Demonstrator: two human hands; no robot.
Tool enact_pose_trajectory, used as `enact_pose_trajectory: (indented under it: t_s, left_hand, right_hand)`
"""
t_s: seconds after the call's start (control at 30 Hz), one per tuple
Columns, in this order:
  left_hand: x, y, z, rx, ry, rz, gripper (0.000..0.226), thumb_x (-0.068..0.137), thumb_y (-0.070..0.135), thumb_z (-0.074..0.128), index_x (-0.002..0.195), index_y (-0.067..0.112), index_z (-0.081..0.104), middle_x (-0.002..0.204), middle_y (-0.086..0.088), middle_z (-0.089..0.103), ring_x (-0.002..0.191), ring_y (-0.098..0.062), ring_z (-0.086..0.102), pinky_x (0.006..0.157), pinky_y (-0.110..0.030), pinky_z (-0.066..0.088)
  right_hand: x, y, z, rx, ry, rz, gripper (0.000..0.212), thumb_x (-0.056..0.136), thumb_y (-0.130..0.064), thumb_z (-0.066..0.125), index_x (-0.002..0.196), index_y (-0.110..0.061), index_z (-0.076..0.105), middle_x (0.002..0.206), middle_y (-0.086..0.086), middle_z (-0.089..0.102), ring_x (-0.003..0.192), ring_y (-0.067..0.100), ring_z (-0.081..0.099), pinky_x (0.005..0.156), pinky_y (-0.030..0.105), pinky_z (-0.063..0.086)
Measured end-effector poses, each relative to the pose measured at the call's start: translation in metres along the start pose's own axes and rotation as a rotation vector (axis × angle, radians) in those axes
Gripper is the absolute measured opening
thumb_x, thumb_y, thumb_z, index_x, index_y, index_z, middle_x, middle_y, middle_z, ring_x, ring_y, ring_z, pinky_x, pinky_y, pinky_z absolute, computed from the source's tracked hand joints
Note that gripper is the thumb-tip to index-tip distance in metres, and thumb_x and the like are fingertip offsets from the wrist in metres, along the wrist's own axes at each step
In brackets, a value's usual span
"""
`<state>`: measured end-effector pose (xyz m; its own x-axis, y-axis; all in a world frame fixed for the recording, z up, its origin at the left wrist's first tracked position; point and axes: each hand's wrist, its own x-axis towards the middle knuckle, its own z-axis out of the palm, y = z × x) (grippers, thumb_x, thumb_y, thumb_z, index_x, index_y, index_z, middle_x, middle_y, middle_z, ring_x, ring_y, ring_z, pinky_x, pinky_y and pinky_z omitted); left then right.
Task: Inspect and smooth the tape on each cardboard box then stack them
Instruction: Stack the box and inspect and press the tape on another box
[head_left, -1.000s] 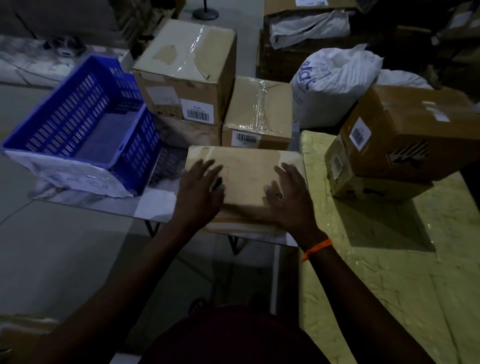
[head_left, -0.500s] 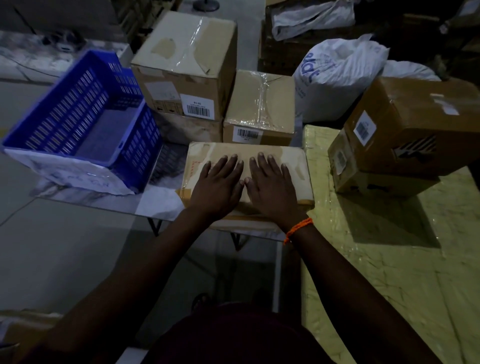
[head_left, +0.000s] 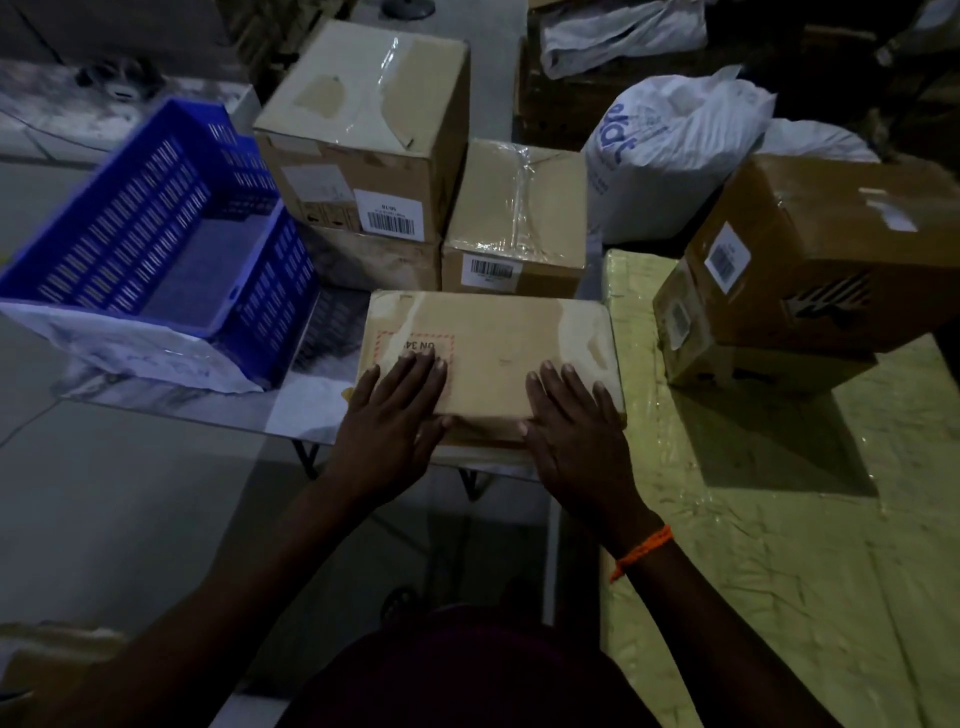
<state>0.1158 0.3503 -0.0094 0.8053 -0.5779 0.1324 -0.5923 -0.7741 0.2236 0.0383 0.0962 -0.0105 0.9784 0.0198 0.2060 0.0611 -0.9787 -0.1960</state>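
blue crate (head_left: 156, 234): we are seeing it at 10 o'clock, nothing touching it.
left hand (head_left: 395, 410): we are pressing it flat, fingers together.
flat box (head_left: 498, 338): lying at 12 o'clock under both palms.
right hand (head_left: 576, 431): we are pressing it flat, fingers slightly spread.
progress: we are judging the smoothing underway; stacked boxes (head_left: 810, 270) at 2 o'clock look done, this one not yet stacked.

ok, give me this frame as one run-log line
step: tape smoothing | left hand: flat on flat box top | right hand: flat on same top, near edge | stacking: not yet done
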Motion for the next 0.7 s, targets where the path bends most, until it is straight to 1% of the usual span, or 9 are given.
enact_pose_trajectory:
  t_s: [0.17,0.23,0.3,0.37,0.43,0.53,0.6,0.67,0.7]
  left_hand:
    - [0.011,0.002,-0.002,-0.051,-0.025,-0.048,0.071,0.103,0.062,0.023,0.159,0.019,0.034,0.166,-0.005,0.028,0.155,-0.023,0.022,0.125,-0.05,0.015]
    - [0.011,0.002,-0.001,-0.05,-0.028,-0.058,0.073,0.102,0.064,0.023,0.158,0.019,0.035,0.167,-0.005,0.028,0.155,-0.024,0.022,0.125,-0.053,0.014]
    - [0.009,0.002,0.0,-0.016,-0.04,-0.061,0.078,0.1,0.069,0.022,0.16,0.02,0.031,0.168,-0.006,0.025,0.156,-0.026,0.019,0.125,-0.057,0.012]
    - [0.009,0.002,-0.002,-0.008,-0.071,-0.081,0.082,0.098,0.074,0.023,0.161,0.022,0.028,0.169,-0.008,0.021,0.156,-0.028,0.015,0.124,-0.059,0.01]
    - [0.009,-0.003,-0.005,-0.017,-0.083,-0.106,0.084,0.096,0.077,0.024,0.162,0.024,0.025,0.17,-0.007,0.018,0.157,-0.028,0.012,0.124,-0.061,0.009]
    - [-0.001,-0.026,-0.018,-0.117,-0.034,-0.156,0.083,0.095,0.078,0.024,0.162,0.029,0.022,0.171,-0.001,0.013,0.158,-0.021,0.007,0.124,-0.059,0.005]
    - [-0.012,-0.048,-0.031,-0.239,0.02,-0.242,0.08,0.095,0.075,0.026,0.161,0.031,0.027,0.17,0.003,0.017,0.157,-0.019,0.011,0.123,-0.06,0.005]
    - [-0.017,-0.063,-0.048,-0.32,0.042,-0.34,0.08,0.094,0.076,0.027,0.158,0.028,0.033,0.168,0.001,0.026,0.154,-0.022,0.022,0.122,-0.064,0.014]
    - [-0.017,-0.064,-0.058,-0.366,0.036,-0.396,0.083,0.093,0.079,0.027,0.156,0.025,0.037,0.165,-0.002,0.032,0.151,-0.025,0.03,0.121,-0.062,0.02]
  right_hand:
    - [0.011,-0.002,-0.004,0.066,0.019,0.084,0.057,0.104,-0.047,0.034,0.149,-0.018,0.053,0.161,0.008,0.043,0.153,0.027,0.032,0.124,0.05,0.017]
    - [0.01,0.002,-0.004,0.158,0.119,0.185,0.057,0.1,-0.047,0.047,0.144,-0.012,0.057,0.159,0.014,0.044,0.149,0.031,0.036,0.122,0.05,0.024]
    - [0.002,0.004,-0.004,0.294,0.241,0.352,0.066,0.095,-0.05,0.061,0.146,-0.009,0.049,0.158,0.016,0.041,0.145,0.031,0.038,0.118,0.047,0.033]
    - [-0.004,0.0,-0.006,0.536,0.277,0.569,0.078,0.091,-0.049,0.072,0.152,-0.013,0.04,0.154,0.013,0.043,0.141,0.028,0.041,0.115,0.048,0.041]
    - [-0.002,-0.007,-0.011,0.703,0.279,0.663,0.077,0.089,-0.044,0.077,0.152,-0.016,0.042,0.148,0.008,0.051,0.134,0.024,0.049,0.108,0.049,0.049]
    - [0.01,-0.023,-0.029,0.77,0.349,0.526,0.059,0.096,-0.048,0.067,0.146,-0.018,0.052,0.136,-0.003,0.056,0.121,0.014,0.057,0.096,0.038,0.056]
    - [0.021,-0.041,-0.042,0.8,0.355,0.394,0.049,0.103,-0.046,0.056,0.144,-0.02,0.055,0.133,-0.005,0.056,0.12,0.009,0.058,0.094,0.026,0.053]
    - [0.035,-0.056,-0.049,0.85,0.319,0.242,0.04,0.107,-0.035,0.051,0.143,-0.016,0.057,0.136,0.0,0.058,0.125,0.008,0.057,0.096,0.017,0.049]
    - [0.043,-0.063,-0.052,0.9,0.3,0.177,0.038,0.108,-0.029,0.05,0.141,-0.013,0.059,0.138,0.003,0.06,0.128,0.01,0.057,0.098,0.016,0.048]
